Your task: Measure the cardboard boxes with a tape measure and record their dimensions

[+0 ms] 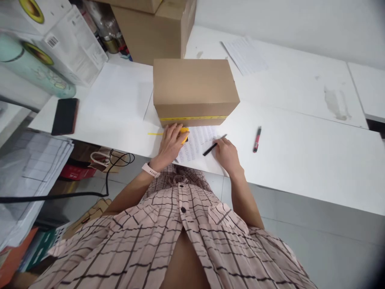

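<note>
In the head view my left hand [171, 143] is curled over a yellow tape measure [184, 136], whose body shows beside the fingers. A short yellow strip [154, 133] sticks out to the left of this hand. My right hand [227, 154] grips a black pen [209, 149], held slantwise over the table near a printed sheet [195, 143]. Just beyond both hands stands a closed brown cardboard box [194, 82]. A yellow band with dark marks [194, 118] runs across its front face. Part of the sheet is hidden by my left hand and the box.
A red and black pen [257, 139] lies to the right on the white table [300, 148]. Another paper [245, 55] lies at the back. A phone [65, 116], a mint bottle [36, 68] and white cartons [75, 44] are at left. Larger cardboard boxes [150, 34] stand behind.
</note>
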A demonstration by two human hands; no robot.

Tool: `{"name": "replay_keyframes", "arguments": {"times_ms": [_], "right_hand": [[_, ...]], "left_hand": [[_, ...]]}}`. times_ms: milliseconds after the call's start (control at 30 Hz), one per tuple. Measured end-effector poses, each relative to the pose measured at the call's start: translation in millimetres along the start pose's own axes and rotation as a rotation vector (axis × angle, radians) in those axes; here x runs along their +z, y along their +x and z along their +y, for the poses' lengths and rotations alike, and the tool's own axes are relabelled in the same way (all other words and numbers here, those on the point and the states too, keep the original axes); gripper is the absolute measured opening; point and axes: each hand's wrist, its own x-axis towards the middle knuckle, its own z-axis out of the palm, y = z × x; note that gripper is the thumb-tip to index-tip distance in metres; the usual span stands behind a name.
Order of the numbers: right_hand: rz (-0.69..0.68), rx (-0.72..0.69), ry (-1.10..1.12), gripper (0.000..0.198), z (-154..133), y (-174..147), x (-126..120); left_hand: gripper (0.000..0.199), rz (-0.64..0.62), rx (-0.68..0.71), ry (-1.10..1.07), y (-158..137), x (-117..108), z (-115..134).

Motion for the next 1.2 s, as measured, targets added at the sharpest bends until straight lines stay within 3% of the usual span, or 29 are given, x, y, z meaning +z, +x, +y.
{"name": "replay_keyframes", "arguments": {"times_ms": [100,233,400,500,600,700,767,867,1000,1100,1200], "right_hand": [[-0.001,-0.095,-0.118,0.043,8.9,-4.9,-0.5],[-0.070,-0.207,-0.318,0.034,12.4,1.3,-6.3],[-0.150,-0.378,-0.416,0.028,21.6,16.0,-22.1],[-0.046,-0.363,-0.251,0.018,31.3,12.8,-35.1],[0.277,-0.278,0.161,0.016,30.1,1.4,-40.9],[0.565,-0.104,0.676,0.023,12.5,-7.0,-27.8],[0.530,0.004,0.908,0.029,-2.5,-7.0,-9.7],[0.314,0.066,1.061,0.034,-16.5,-0.3,19.0],[0.252,0.020,1.056,0.023,-14.3,8.2,39.1],[0.269,0.032,0.972,0.022,-10.0,9.5,38.5],[0.198,0.024,0.939,0.016,-10.8,8.6,34.8]], "left_hand": [[0.036,0.038,0.089,-0.032,-14.1,3.3,22.3],[0.043,-0.128,0.284,-0.094,-38.4,17.5,59.3],[0.063,-0.294,0.245,-0.047,-48.3,33.0,76.9],[0.058,-0.291,0.206,-0.066,-46.2,36.7,77.8],[0.048,-0.251,0.168,-0.098,-42.5,40.4,81.9],[0.040,-0.239,0.147,-0.085,-37.5,44.0,87.5],[0.036,-0.240,0.157,-0.056,-34.5,45.4,89.0],[0.035,-0.225,0.178,-0.076,-32.9,46.7,87.4],[0.038,-0.158,0.169,-0.148,-34.9,49.1,84.0],[0.031,-0.117,0.174,-0.110,-36.9,51.1,83.7],[0.029,-0.092,0.168,-0.130,-38.0,51.8,84.7]]}}
